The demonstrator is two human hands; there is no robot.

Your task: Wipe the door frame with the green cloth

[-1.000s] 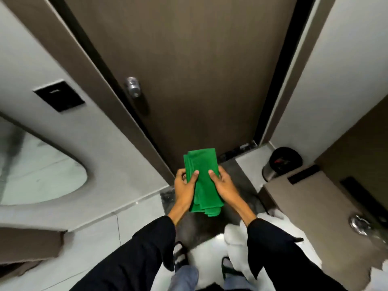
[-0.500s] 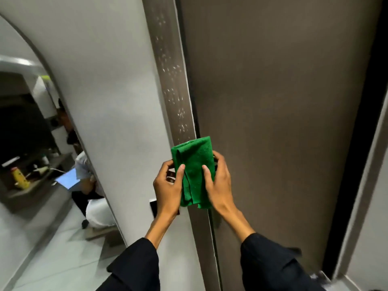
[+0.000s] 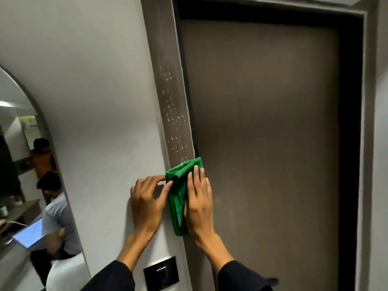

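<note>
- I see the cloth, green and folded, lying against the left upright of the frame, with its top edge just under a scatter of pale specks on the brown surface.
- My right hand lies flat on the cloth, fingers straight and pointing up, palm pressing it to the frame; this grip is open and flat, not curled round anything.
- My left hand sits left of the cloth, on the white wall beside the frame. Its thumb and forefinger pinch the cloth's left edge near the top corner, so this grip is closed on the cloth.
- The cloth hangs lengthwise down the frame, and its lower end shows between my two wrists.
- The door is dark brown, shut, and fills the scene to the right of the frame.
- A black switch plate sits on the wall low down, near, below my left hand.
- At far left an arched mirror reflects two people and a lit laptop screen.
- Both sleeves are dark and reach to the wrists.
</note>
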